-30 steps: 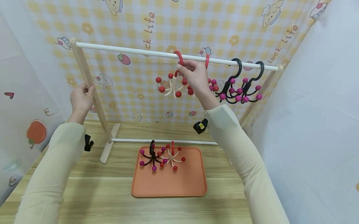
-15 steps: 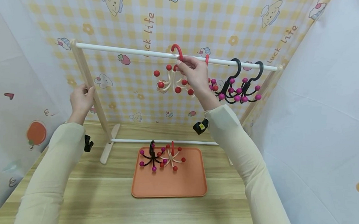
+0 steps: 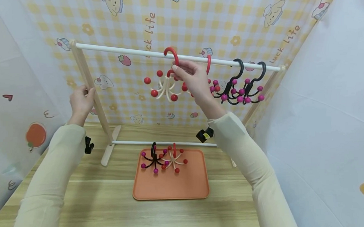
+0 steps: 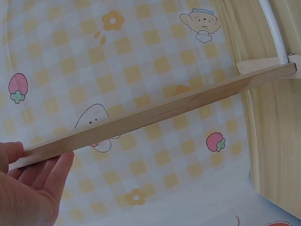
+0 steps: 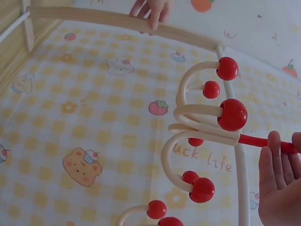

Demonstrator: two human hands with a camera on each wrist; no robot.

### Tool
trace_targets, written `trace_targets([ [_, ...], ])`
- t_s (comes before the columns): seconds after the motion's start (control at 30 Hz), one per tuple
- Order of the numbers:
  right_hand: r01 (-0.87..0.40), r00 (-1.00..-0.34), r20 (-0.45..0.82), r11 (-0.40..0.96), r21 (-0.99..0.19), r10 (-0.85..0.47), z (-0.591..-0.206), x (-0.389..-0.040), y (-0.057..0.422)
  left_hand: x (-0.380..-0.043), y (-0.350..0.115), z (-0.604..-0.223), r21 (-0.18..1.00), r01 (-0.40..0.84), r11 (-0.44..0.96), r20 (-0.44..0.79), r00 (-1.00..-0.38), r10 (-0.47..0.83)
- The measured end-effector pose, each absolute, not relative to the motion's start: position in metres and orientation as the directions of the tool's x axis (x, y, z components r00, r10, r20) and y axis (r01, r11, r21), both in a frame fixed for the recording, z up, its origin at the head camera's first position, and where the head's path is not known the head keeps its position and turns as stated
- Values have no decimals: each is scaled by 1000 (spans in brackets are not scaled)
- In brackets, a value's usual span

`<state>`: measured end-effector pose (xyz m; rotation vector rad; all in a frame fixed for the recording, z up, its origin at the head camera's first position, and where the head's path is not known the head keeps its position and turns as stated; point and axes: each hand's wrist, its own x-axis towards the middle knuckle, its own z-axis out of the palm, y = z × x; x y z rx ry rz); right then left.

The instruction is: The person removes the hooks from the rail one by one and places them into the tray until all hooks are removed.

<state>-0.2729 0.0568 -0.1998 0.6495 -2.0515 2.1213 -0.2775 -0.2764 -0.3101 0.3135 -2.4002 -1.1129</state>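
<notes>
My right hand (image 3: 193, 79) pinches the red hook (image 3: 172, 51) of a cream hanger (image 3: 166, 88) whose curved arms end in red balls. The hook's bend shows above the white rail (image 3: 121, 49), and its tip overlaps the rail in the head view. In the right wrist view the same cream hanger (image 5: 211, 133) spreads its arms in front of the rail. My left hand (image 3: 81, 101) grips the rack's wooden left post (image 3: 99, 114); the left wrist view has the thumb on one side of that post (image 4: 155, 110) and the fingers on the other.
Right of my right hand, another red hook (image 3: 209, 62) and two black hangers (image 3: 239, 70) with magenta balls hang from the rail. On the table below, an orange tray (image 3: 171, 190) bears a black hanger (image 3: 154, 159) and a cream, red-balled hanger (image 3: 173, 158). A lower rail (image 3: 132, 143) runs behind it.
My right hand has slid the cream hanger leftward along the rail. Its hook rose above the rail half a second ago and now sits farther left. My left hand stays on the post.
</notes>
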Motion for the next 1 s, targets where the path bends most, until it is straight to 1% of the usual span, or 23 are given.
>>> trace_targets([
  [0.17, -333, -911, 342, -77, -940, -232, -209, -265, 58, -277, -277, -310, 760, -8, 650, 327, -860, -392],
  [0.5, -336, -895, 331, -36, -941, -299, -238, -255, 70, -279, -277, -310, 761, -16, 649, 318, -862, -394],
  [0.63, -301, -899, 297, -38, -953, -321, -251, -252, 74, -279, -278, -310, 767, -18, 642, 314, -862, -398],
  [1.0, -288, -904, 260, 34, -957, -338, -287, -247, 95, -280, -278, -311, 767, -20, 642, 309, -865, -396],
])
